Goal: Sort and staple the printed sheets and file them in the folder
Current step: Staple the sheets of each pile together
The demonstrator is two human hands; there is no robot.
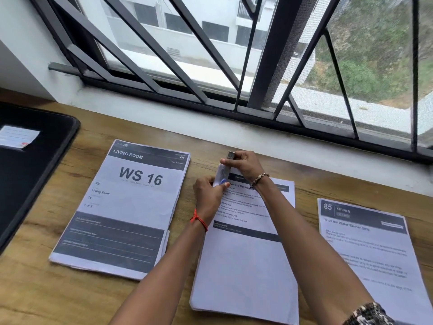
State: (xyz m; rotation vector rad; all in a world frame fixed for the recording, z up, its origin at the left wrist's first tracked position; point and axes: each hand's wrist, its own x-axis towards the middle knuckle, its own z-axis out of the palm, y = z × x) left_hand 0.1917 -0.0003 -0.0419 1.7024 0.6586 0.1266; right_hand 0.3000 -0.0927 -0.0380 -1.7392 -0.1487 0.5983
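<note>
Three stacks of printed sheets lie on the wooden desk (70,296): a "WS 16 Living Room" stack (121,214) at the left, a middle stack (246,266), and an "85 Kitchen" stack (367,252) at the right. My right hand (243,164) grips a small metal stapler (228,164) over the middle stack's top left corner. My left hand (207,195) pinches that raised corner beside the stapler. A black folder (30,174) lies shut at the far left.
A barred window and its pale sill (210,127) run along the desk's far edge. A white label (17,137) sits on the folder's cover. Bare wood shows between the stacks and along the near left edge.
</note>
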